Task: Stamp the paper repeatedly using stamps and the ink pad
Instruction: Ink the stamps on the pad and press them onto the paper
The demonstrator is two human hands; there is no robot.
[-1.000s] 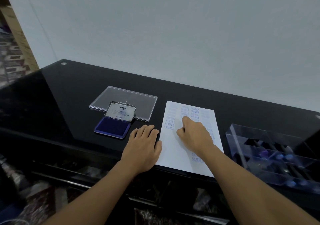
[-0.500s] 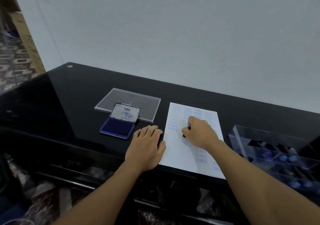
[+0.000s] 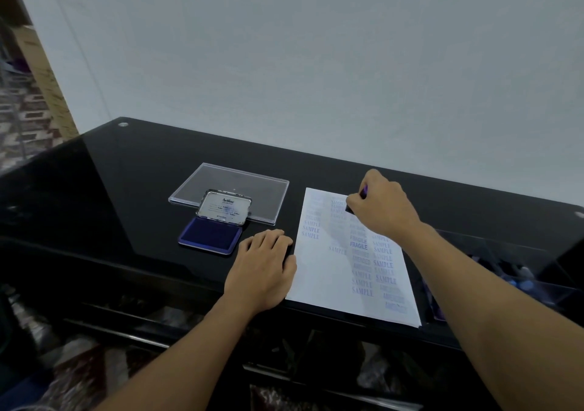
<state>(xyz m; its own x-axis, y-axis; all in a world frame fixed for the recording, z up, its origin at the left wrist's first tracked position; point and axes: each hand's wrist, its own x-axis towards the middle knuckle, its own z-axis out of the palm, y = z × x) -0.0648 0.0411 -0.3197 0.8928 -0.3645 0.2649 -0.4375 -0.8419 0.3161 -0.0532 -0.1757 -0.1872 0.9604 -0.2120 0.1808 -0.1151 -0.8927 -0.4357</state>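
The paper (image 3: 328, 271) is lying at the black table's (image 3: 126, 189) near edge, with bare tabletop open behind it. The stamp (image 3: 350, 209) is being pinched by the right hand (image 3: 380, 210), now moved up to the sheet's top from mid-page. The left hand (image 3: 264, 268) is being kept spread flat beside the paper. "Artline" is readable on the open ink pad (image 3: 210, 236); "SAMPLE" and "FRAGILE" are printed on the sheet.

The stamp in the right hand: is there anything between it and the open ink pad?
Nothing visible blocks it. The stamp in the right hand is at the paper's far end; the ink pad lies open leftward. The left hand rests nearer, beside that path.
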